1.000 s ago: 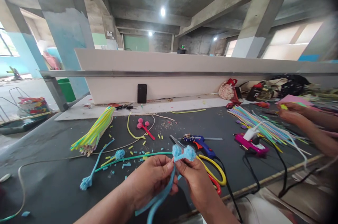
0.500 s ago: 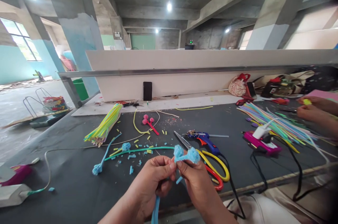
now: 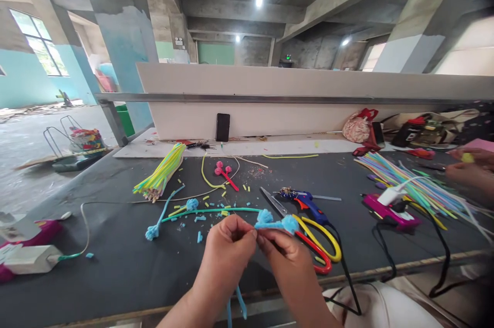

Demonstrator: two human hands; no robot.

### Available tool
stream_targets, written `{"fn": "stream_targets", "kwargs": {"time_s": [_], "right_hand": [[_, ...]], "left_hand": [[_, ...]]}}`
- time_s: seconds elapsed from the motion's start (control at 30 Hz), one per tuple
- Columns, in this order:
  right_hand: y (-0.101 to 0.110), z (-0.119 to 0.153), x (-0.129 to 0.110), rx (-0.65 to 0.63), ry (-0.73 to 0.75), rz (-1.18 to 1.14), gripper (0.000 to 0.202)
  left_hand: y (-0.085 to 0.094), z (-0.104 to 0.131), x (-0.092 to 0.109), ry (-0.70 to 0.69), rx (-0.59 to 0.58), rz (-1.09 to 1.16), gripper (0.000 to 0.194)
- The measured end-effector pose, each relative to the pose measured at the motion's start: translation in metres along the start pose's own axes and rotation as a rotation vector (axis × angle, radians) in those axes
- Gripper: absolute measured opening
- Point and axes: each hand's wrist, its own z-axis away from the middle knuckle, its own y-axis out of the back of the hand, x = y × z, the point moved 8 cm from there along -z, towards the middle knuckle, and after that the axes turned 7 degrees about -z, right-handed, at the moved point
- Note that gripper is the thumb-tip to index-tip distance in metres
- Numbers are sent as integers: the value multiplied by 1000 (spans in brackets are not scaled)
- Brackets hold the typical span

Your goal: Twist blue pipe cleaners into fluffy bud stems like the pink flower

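Note:
In the middle of the head view, my left hand [image 3: 229, 245] and my right hand [image 3: 285, 253] meet fingertip to fingertip. Both pinch a light blue pipe cleaner [image 3: 274, 225] bearing two fluffy balls at its ends; the gripped part is hidden by my fingers. Blue pipe-cleaner tails [image 3: 241, 301] hang below my left hand. Just right of my hands lie scissors [image 3: 320, 240] with yellow and red handles. Behind them rests a blue hot glue gun [image 3: 309, 206]. To the left, another blue pipe-cleaner piece [image 3: 154, 230] with a ball end lies beside a green stem [image 3: 216, 210].
A bundle of yellow-green pipe cleaners [image 3: 164, 171] lies left, a pastel bundle [image 3: 409, 184] right. A pink branch piece [image 3: 227, 173], a standing phone [image 3: 223, 127] and a magenta power strip [image 3: 391, 212] with cables are around. Another person's hand [image 3: 469, 173] works at far right.
My fingertips have drawn together on the blue pipe cleaner, and its balls now sit slightly above and right of them. The blue tails have swung lower and spread apart. The view has shifted a little.

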Motion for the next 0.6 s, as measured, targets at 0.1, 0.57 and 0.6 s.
{"fn": "stream_targets", "kwargs": {"time_s": [0.1,0.57,0.6], "right_hand": [[-1,7,-13,3,45,127,18],[-26,27,-78,-425,563,1013,18],[-30,25,-86,-542,621,1031,14]], "left_hand": [[9,4,14,-168,130,-288,11],[-16,22,22,-667,-93,-863,15],[-17,23,22,-662,-169,-804,14]]}}
